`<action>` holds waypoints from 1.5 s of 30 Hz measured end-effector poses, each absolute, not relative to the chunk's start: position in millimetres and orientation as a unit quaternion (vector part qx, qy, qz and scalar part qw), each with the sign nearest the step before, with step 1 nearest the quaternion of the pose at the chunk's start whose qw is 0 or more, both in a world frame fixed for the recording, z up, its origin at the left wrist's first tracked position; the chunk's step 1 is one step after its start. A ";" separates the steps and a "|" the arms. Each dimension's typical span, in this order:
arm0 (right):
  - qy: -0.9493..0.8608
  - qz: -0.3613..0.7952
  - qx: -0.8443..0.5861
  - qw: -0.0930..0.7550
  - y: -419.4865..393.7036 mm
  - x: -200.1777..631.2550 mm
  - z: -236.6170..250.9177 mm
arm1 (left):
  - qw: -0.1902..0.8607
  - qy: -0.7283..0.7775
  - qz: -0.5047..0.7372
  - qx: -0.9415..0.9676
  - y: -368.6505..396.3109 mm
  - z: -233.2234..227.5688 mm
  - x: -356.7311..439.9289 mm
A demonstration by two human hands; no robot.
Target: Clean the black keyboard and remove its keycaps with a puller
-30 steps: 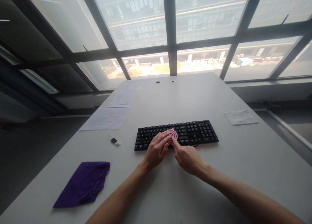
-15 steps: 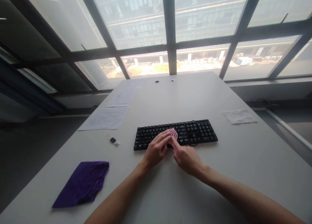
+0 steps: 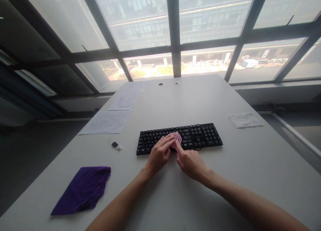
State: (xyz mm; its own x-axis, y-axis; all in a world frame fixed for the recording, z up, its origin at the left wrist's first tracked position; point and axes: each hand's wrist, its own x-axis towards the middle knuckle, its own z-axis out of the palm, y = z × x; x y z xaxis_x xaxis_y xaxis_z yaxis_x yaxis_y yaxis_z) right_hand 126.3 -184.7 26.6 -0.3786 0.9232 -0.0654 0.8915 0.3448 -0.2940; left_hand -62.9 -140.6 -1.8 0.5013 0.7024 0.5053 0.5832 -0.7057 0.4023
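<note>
Head view shows a white desk (image 3: 225, 177) running up to a wall of windows (image 3: 140, 20), with a black keyboard (image 3: 198, 137) lying across its middle. On the keys, a little left of the keyboard's centre, sits a pink disc (image 3: 175, 138) marked with concentric rings. Both hands meet at this disc. From 7 o'clock comes the left hand (image 3: 158, 156), fingers half curled and stretched forward, their tips resting on the disc's left edge and the keys beside it. From 5 o'clock comes the right hand (image 3: 192, 163), mostly curled, with the index finger out straight and its tip touching the disc's lower right edge. Neither hand closes around the disc; they press on it from the two sides, the hands nearly touching each other. At 8 o'clock from the keyboard, near the desk's front left corner, lies a crumpled purple cloth (image 3: 82, 190). Just left of the keyboard is a small clip (image 3: 115, 144), dark with a pale end. At 10 o'clock lie printed papers (image 3: 106, 122), more beyond them. At 2 o'clock, well apart, lies a white tissue (image 3: 244, 120).
</note>
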 end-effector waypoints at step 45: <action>-0.780 0.158 -0.602 0.061 -193.9 120.1 29.5 | 0.076 0.344 0.288 0.891 -141.0 -3.2 -59.8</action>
State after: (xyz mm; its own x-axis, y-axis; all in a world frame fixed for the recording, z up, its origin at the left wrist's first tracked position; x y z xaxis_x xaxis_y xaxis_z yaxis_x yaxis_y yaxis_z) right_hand 120.1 -193.9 29.5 -0.2676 0.9588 -0.0949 0.9199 0.2250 -0.3211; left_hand -59.8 -141.0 -3.2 0.5980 0.6559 0.4606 0.5680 -0.7523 0.3338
